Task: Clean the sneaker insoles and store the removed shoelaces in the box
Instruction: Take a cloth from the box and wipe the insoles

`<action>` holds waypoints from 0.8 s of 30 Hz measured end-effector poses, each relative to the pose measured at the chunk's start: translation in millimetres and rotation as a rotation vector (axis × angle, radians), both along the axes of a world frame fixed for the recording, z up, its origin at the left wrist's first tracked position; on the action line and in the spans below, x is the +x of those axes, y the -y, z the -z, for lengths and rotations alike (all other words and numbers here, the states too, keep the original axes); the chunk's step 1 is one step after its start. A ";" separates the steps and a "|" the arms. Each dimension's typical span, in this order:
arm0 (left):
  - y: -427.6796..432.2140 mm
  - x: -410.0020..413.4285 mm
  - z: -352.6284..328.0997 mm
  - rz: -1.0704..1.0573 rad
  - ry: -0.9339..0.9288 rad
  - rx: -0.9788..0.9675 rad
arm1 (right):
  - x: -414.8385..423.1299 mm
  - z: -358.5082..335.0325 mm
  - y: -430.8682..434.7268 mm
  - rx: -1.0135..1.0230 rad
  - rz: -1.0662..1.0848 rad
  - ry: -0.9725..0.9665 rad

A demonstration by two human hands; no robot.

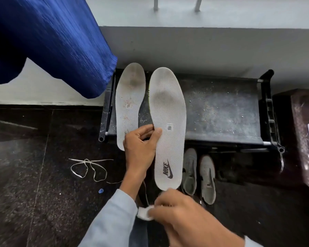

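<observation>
The left hand (140, 145) is pinching both grubby insoles (168, 125) mid-frame, the right hand (184, 216) is clutching a white wipe (144, 213) — cleaning barely begun — shoelaces (89, 168) lying unboxed at lower left.

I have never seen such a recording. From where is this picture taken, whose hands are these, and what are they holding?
There is no machine here. A person wears a wide-angle camera on the head, so the single picture looks forward and down at that person's own two hands.

The left hand holds two pale grey fabric insoles side by side: the stained insole without a logo and the insole printed with a dark logo. The right hand, blurred, grips a small white cloth or wipe just below the logo insole.

Behind the insoles stands a low black dusty rack. On the dark speckled stone floor lie a loose white shoelace and a pair of grey sneakers. Blue fabric hangs at upper left.
</observation>
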State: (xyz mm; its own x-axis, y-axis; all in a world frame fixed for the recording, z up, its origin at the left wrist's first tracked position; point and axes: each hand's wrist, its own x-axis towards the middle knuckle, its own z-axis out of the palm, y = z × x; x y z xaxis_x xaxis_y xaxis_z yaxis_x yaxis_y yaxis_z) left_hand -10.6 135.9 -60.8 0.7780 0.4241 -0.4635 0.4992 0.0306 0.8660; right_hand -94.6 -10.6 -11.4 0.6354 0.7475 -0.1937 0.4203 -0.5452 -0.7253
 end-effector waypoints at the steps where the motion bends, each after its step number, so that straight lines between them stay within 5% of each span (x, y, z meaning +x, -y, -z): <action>1: -0.6 -0.7 0.6 0.007 0.007 0.008 | -5.1 -3.3 2.6 0.012 0.040 0.021; 6: -1.9 1.3 3.7 -0.013 0.005 0.000 | 28.1 -16.6 11.7 0.234 0.500 0.000; 10: 0.3 0.3 4.7 0.016 0.017 0.009 | 75.1 -9.4 11.5 0.190 0.666 0.253; 13: 1.5 1.9 4.7 -0.013 0.002 -0.010 | 80.4 10.9 5.9 -0.038 0.435 0.304; 17: -2.7 7.8 6.2 0.005 0.019 0.056 | 39.4 8.0 5.5 0.011 0.141 -0.050; 20: -8.1 11.0 6.7 0.003 0.014 0.078 | 44.5 0.1 15.4 0.245 0.602 -0.114; 24: -11.1 13.3 8.3 -0.012 0.001 0.012 | 82.0 15.7 32.5 0.075 0.906 0.021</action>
